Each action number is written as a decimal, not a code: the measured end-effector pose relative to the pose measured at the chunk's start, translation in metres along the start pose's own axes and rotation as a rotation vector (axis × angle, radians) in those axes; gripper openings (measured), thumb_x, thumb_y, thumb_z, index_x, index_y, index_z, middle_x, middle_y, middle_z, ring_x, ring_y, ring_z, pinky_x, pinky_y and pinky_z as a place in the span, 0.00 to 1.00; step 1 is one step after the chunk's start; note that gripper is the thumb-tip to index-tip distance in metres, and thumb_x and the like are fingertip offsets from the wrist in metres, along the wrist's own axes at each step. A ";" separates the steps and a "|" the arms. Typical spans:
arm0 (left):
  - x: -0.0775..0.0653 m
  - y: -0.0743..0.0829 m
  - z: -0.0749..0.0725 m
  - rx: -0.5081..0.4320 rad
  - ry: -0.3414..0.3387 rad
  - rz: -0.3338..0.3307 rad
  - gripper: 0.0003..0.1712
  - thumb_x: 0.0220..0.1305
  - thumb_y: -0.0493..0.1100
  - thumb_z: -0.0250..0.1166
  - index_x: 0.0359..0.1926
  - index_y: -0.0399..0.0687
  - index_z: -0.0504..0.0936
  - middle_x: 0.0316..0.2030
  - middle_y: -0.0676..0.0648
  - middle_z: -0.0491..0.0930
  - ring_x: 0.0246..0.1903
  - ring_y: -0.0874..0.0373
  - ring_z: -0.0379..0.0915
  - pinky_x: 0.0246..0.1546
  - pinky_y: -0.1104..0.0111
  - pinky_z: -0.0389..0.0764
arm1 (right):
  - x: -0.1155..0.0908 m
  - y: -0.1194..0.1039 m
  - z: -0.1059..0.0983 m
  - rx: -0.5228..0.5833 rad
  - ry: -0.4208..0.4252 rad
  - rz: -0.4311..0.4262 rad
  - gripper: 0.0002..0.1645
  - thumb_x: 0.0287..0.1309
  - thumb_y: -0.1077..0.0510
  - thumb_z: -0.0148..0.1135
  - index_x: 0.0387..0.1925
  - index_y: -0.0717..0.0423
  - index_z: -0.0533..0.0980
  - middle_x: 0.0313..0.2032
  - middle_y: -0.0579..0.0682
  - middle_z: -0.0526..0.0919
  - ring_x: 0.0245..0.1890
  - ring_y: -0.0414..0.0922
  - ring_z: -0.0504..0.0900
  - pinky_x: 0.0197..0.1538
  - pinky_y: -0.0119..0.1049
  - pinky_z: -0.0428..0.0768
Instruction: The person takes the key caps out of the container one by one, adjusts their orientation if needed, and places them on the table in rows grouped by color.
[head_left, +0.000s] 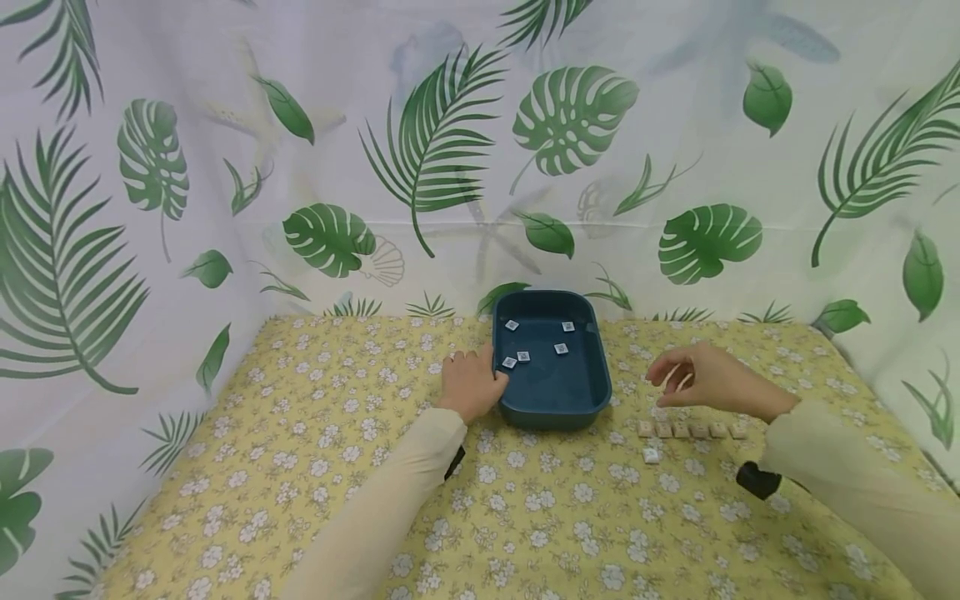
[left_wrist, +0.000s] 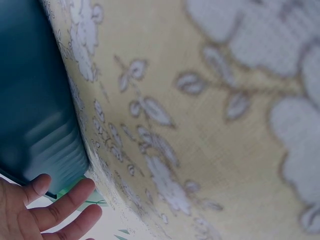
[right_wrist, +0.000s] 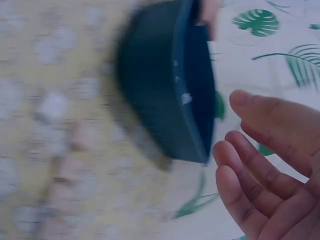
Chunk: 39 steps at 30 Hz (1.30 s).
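A dark blue plastic bin (head_left: 551,419) stands near the back middle of the table. Several small white square tiles (head_left: 561,349) with dark printed marks lie inside it. My left hand (head_left: 471,385) is at the bin's left rim, thumb over the edge; in the left wrist view its fingers (left_wrist: 72,197) look loosely extended by the bin's corner. To the right of the bin, my right hand (head_left: 697,379) hovers with fingers bent and apart, nothing between them. Below it runs a row of several beige square tiles (head_left: 681,430). One white tile (head_left: 651,456) lies in front of that row.
A yellow flowered cloth (head_left: 337,467) covers the table. Behind it hangs a white curtain (head_left: 465,250) with green leaf prints, close to the bin's back end. The right wrist view shows the bin (right_wrist: 150,65) blurred and tilted by the camera angle.
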<state>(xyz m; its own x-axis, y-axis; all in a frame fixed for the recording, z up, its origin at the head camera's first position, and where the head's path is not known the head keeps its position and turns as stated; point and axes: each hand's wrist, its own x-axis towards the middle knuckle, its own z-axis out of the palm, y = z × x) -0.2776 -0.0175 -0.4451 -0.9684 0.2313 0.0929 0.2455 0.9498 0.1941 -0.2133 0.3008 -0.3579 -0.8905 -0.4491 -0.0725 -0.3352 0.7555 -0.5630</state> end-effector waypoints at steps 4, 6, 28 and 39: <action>0.001 -0.002 0.000 0.000 -0.006 -0.003 0.26 0.63 0.51 0.48 0.59 0.47 0.71 0.41 0.40 0.81 0.43 0.44 0.75 0.49 0.52 0.72 | 0.021 -0.015 -0.019 -0.011 0.025 -0.020 0.15 0.51 0.57 0.68 0.42 0.57 0.80 0.39 0.53 0.83 0.33 0.39 0.81 0.41 0.38 0.81; 0.001 -0.003 0.000 0.001 -0.007 -0.003 0.25 0.63 0.51 0.48 0.58 0.47 0.71 0.40 0.40 0.82 0.42 0.44 0.75 0.48 0.52 0.72 | 0.034 -0.022 -0.026 -0.018 0.043 -0.022 0.14 0.51 0.58 0.68 0.42 0.56 0.80 0.39 0.52 0.83 0.34 0.40 0.82 0.41 0.38 0.81; 0.006 -0.005 0.001 0.008 -0.026 -0.015 0.25 0.64 0.53 0.48 0.59 0.49 0.70 0.43 0.42 0.81 0.44 0.45 0.75 0.50 0.52 0.71 | 0.172 -0.033 0.013 0.255 0.172 -0.065 0.15 0.54 0.59 0.66 0.43 0.63 0.80 0.41 0.61 0.84 0.37 0.44 0.83 0.45 0.40 0.80; 0.004 -0.004 0.004 0.003 -0.005 -0.004 0.25 0.63 0.53 0.48 0.57 0.48 0.72 0.43 0.41 0.82 0.44 0.45 0.76 0.49 0.53 0.72 | 0.209 -0.018 0.052 0.228 0.112 -0.103 0.15 0.52 0.64 0.66 0.41 0.70 0.79 0.36 0.61 0.84 0.34 0.45 0.83 0.43 0.40 0.80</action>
<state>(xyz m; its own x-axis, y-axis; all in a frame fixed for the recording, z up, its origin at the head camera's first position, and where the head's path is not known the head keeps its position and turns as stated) -0.2822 -0.0192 -0.4489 -0.9697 0.2281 0.0876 0.2411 0.9513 0.1920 -0.3769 0.1684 -0.4056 -0.8880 -0.4530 0.0786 -0.3588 0.5759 -0.7346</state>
